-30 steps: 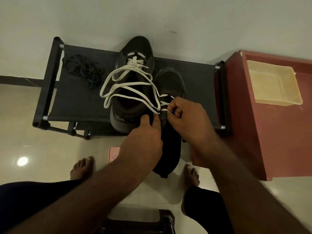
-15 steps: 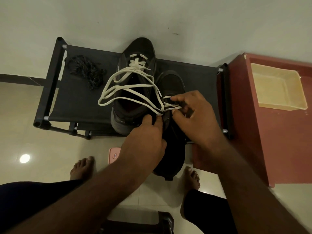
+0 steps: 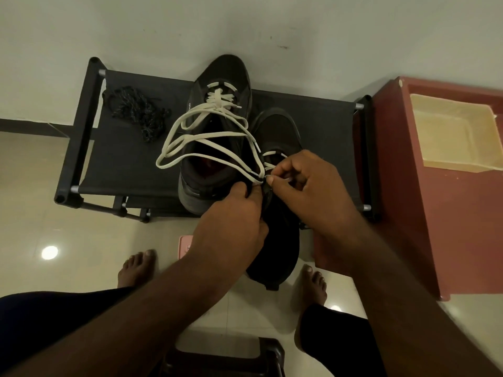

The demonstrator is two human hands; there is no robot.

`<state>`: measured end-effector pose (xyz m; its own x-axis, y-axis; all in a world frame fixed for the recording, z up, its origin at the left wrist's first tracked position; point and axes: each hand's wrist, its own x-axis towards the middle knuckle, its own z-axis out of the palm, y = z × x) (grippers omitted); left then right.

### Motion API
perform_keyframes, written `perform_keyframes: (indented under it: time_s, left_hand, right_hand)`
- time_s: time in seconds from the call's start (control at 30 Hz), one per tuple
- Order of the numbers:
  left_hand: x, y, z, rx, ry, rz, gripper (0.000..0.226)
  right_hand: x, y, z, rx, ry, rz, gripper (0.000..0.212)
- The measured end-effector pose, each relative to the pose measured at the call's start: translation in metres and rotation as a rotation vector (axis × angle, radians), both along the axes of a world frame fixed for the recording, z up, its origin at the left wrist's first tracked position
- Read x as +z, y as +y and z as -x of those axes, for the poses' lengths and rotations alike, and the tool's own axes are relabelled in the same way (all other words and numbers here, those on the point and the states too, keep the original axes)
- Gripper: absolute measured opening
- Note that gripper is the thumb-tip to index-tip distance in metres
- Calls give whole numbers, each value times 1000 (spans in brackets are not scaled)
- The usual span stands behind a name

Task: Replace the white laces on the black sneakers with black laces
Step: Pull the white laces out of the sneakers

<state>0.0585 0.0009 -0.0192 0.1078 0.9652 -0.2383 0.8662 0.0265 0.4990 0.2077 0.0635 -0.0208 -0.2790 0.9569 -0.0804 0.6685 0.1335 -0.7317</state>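
Left hand (image 3: 231, 221) hides part of the nearer sneaker (image 3: 276, 251); a half-hidden pink object (image 3: 185, 244) might be a phone.

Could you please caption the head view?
Left hand grips a black sneaker while right hand pinches its white lace.

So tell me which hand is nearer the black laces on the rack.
Left. The left hand grips the near sneaker, well to the right of the black laces; the right hand pinches white lace farther right.

Two hands at a black sneaker's (image 3: 277, 131) white lace (image 3: 269, 167).
Left hand (image 3: 231, 227) grips the sneaker, right hand (image 3: 313, 191) pinches the lace; black laces (image 3: 136, 112) lie on the bench (image 3: 122, 164).
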Motion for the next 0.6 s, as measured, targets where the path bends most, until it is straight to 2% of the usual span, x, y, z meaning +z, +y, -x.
perform_keyframes:
  time_s: [0.07,0.13,0.27,0.33,0.4,0.5,0.6]
  left_hand:
    - [0,1,0,2,0,-2,48]
    - [-1,0,-1,4,-8,-2,48]
    - [-1,1,-1,13,-24,-14,47]
    - [-1,1,-1,19,-31,-15,49]
    - [-1,1,-2,16,-31,-15,49]
    - [-2,2,-3,12,-34,-19,49]
    - [-2,1,-2,11,-27,-20,51]
  right_hand:
    - [-3,2,1,22,-65,-55,5]
    - [-4,2,1,-19,-33,-85,9]
    - [2,5,-3,-270,275,72,13]
    - [7,6,-5,-328,342,103,14]
    - [8,4,-5,-291,252,58,11]
    - [4,-1,-3,-114,-21,39,30]
    - [2,1,-4,-40,-54,50,24]
